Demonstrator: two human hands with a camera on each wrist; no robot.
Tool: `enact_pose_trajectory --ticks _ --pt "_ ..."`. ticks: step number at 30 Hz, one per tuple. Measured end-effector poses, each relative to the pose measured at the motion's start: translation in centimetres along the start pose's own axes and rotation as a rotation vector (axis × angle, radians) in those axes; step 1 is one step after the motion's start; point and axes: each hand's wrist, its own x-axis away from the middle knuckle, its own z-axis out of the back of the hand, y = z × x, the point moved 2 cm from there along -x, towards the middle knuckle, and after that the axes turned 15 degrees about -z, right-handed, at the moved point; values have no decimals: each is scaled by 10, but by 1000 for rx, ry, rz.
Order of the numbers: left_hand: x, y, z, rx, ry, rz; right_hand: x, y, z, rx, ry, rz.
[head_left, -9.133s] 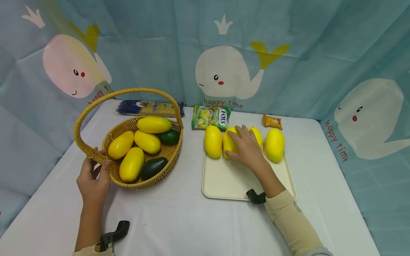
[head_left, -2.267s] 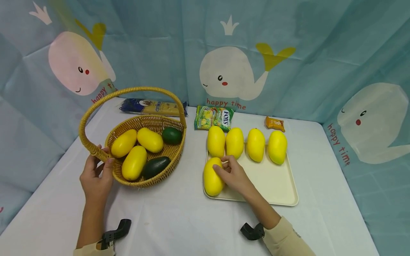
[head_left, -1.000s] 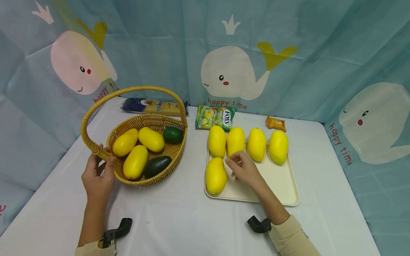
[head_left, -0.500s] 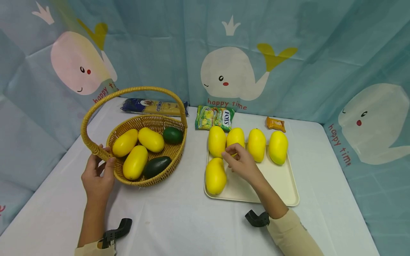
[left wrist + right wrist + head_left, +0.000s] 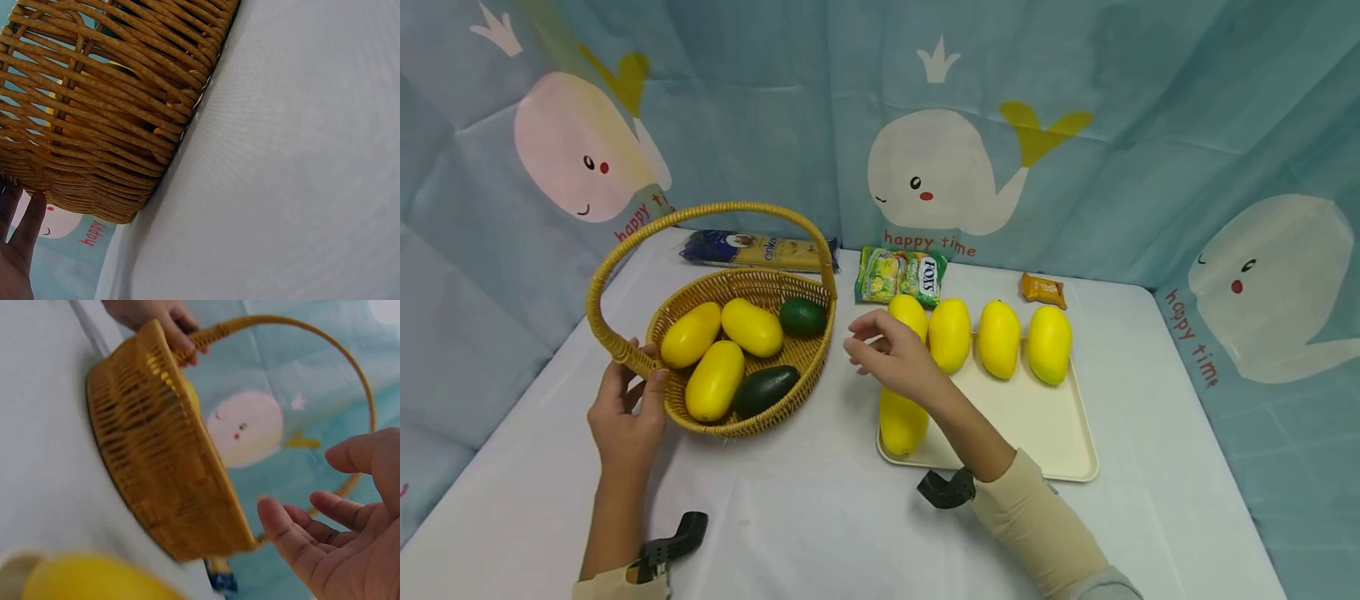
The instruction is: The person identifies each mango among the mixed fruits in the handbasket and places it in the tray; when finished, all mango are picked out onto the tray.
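My left hand (image 5: 628, 417) grips the left side of a wicker basket (image 5: 790, 352) where its arched handle meets the rim. Inside lie three yellow mangoes (image 5: 715, 382) and two dark green avocados (image 5: 766, 391). My right hand (image 5: 898, 358), holding nothing, hovers between basket and tray with its fingers loosely bent. In the right wrist view, its thumb and fingers (image 5: 290, 540) are apart, with the basket beyond. On the cream tray (image 5: 1015, 425), several mangoes (image 5: 999, 340) line the far edge, and another mango (image 5: 904, 425) lies at front left, partly hidden by my right hand.
Along the back of the white table lie a long pasta packet (image 5: 775, 252), a green candy bag (image 5: 901, 277) and a small orange packet (image 5: 1042, 290). A blue curtain (image 5: 760, 142) with whale prints hangs behind and at both sides.
The basket's back mango was moved onto the tray's front left and released by my right hand. That hand has since lifted and moved left towards the basket. My left hand stays on the basket.
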Motion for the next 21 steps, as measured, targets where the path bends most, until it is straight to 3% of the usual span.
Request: enact_pose_trajectory --ticks 4,9,13,21 --pt "-2 4 0 -8 3 6 -12 -15 -21 80 -34 39" --pt "0 -6 0 -10 2 1 -28 -35 -46 191 -59 95" --pt "2 -12 1 -4 -6 0 -45 -43 -67 287 -63 71" --pt "3 -10 0 0 -9 1 -75 -36 -106 663 49 -6"
